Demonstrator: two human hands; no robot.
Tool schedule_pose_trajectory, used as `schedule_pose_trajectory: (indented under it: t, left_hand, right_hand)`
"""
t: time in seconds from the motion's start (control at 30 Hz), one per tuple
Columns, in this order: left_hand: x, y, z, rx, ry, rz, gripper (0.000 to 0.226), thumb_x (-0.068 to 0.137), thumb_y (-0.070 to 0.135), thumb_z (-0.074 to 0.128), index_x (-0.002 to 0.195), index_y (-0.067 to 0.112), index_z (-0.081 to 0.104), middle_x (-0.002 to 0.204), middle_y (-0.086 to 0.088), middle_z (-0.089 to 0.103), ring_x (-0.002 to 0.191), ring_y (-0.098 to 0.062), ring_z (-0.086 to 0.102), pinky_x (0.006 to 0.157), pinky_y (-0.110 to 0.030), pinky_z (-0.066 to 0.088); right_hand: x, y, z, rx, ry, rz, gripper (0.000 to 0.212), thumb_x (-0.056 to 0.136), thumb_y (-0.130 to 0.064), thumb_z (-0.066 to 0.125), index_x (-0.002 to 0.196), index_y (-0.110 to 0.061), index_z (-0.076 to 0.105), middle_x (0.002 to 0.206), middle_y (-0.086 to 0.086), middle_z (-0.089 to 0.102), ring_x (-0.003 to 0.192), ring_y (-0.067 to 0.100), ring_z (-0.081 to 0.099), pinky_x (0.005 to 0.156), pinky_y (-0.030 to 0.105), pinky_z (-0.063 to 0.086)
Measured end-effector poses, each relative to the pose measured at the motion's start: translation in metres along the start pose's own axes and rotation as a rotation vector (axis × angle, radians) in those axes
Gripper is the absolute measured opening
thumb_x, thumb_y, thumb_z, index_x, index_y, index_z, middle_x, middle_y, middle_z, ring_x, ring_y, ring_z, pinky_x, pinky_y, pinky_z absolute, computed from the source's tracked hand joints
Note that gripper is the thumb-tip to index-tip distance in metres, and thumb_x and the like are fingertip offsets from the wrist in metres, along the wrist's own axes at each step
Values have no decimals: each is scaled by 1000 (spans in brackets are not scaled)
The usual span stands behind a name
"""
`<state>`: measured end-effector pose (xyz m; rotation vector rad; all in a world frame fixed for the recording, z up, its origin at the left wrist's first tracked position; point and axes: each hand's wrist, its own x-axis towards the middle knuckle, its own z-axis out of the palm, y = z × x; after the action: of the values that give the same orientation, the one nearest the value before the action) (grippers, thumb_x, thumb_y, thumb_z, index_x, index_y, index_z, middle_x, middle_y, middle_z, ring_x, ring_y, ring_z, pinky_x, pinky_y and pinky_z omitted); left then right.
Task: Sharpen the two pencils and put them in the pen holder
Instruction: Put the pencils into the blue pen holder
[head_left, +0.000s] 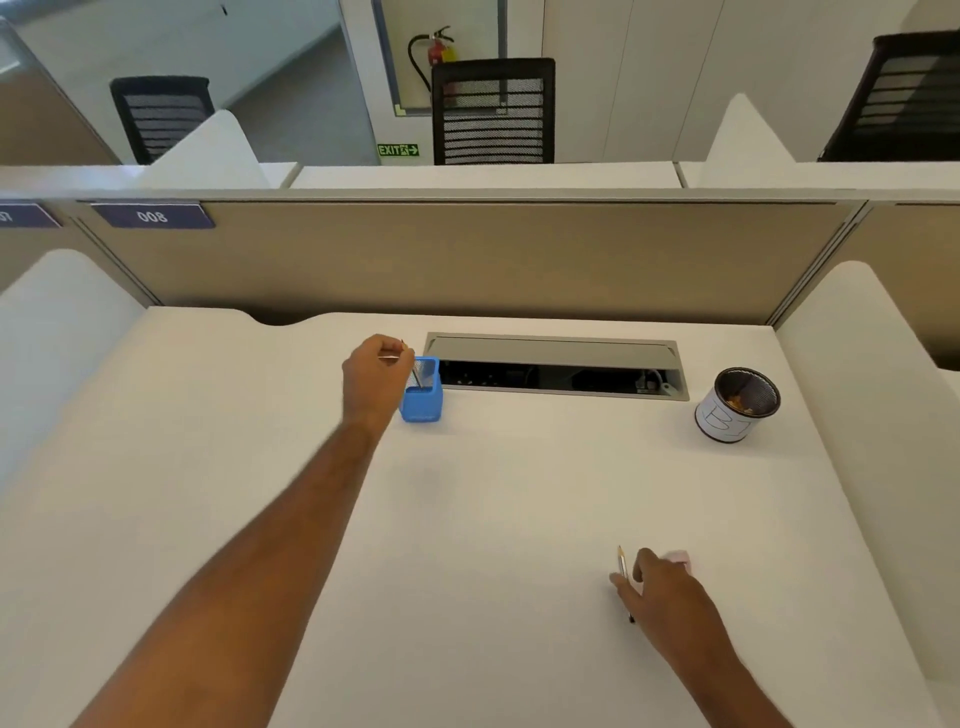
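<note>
A blue mesh pen holder (422, 397) stands on the white desk (493, 493), left of the cable slot. My left hand (375, 375) reaches over its rim, fingers pinched on a pencil (416, 375) whose lower end is inside the holder. Near the front right, my right hand (662, 590) rests on the desk with thumb and fingers closed on a second pencil (622, 566), its tip pointing away from me. A small pink sharpener (679, 557) lies just behind that hand, partly hidden by it.
An open grey cable slot (556, 366) runs along the back of the desk. A round black mesh cup (737, 405) with a white paper wrap and shavings inside stands at the back right. Beige partition panels (415, 260) enclose the desk.
</note>
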<state>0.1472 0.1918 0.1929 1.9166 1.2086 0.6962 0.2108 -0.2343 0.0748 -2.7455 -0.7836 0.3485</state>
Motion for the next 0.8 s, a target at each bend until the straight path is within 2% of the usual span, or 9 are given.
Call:
schedule_pose_trajectory:
  t: [0.13,0.2,0.3,0.37,0.43,0.5,0.57,0.67,0.8]
  left_hand:
    - [29,-14,7,87,38,17,12,96,25,75,102,16,80,115,-5,75,113,-28,69,89,-35,55]
    - [37,-24,14,214,33,32,16,97,30,75,105,18,83,116,-6,76,118,-32,66,99,-45,55]
    - [41,-36,25,380,-12,60,23,101,33,73,113,17,85,117,-10,79,117,-33,64,92,-43,54]
    - [43,-45,31,434,-41,68,23,102,32,72,115,18,86,116,-13,79,113,-34,64,89,-45,57]
    - [44,-52,33,458,-63,65,23,100,30,72,115,19,86,115,-14,77,110,-35,63,89,-47,60]
    - [43,-56,35,483,-77,68,24,97,27,71,114,21,87,115,-14,76,108,-35,63,88,-47,60]
    - [42,-57,36,512,-83,74,24,96,24,70,112,21,87,115,-14,74,107,-35,62,88,-46,59]
    - [38,-56,39,587,-113,98,26,99,23,67,117,16,85,117,-18,72,109,-36,62,88,-48,57]
    - [36,-57,40,587,-110,109,31,101,24,68,125,9,79,119,-20,69,111,-36,61,87,-46,58]
  right_hand:
    - [8,-7,11,-152,-101,-4,37,78,-45,88,81,-17,63,61,-1,68,60,19,72,55,26,53]
    - [11,-10,15,-186,-72,-18,38,78,-46,88,86,-16,66,64,1,71,60,18,74,60,29,56]
    - [15,-13,16,-197,-67,-18,32,94,-48,70,99,-17,65,79,1,76,72,16,77,66,28,56]
    - [18,-9,17,-148,-69,-74,27,82,-31,84,80,-13,63,55,1,65,46,17,67,47,28,52]
    - [21,-5,23,-154,-13,-109,37,64,-18,94,65,-13,57,40,-1,51,30,19,54,39,27,48]
    - [21,2,25,-129,-42,-69,46,58,-17,98,62,-16,52,38,-8,39,28,19,52,45,32,53]
    - [21,4,26,-119,-56,-57,56,62,-20,96,64,-23,40,42,-13,23,28,21,51,61,38,59]
    - [20,5,23,-117,-94,-100,51,77,-22,82,68,-25,32,46,-16,14,29,24,51,67,41,61]
    - [18,1,18,-176,-238,-22,50,77,-20,80,64,-25,33,43,-12,28,35,22,54,67,37,56]
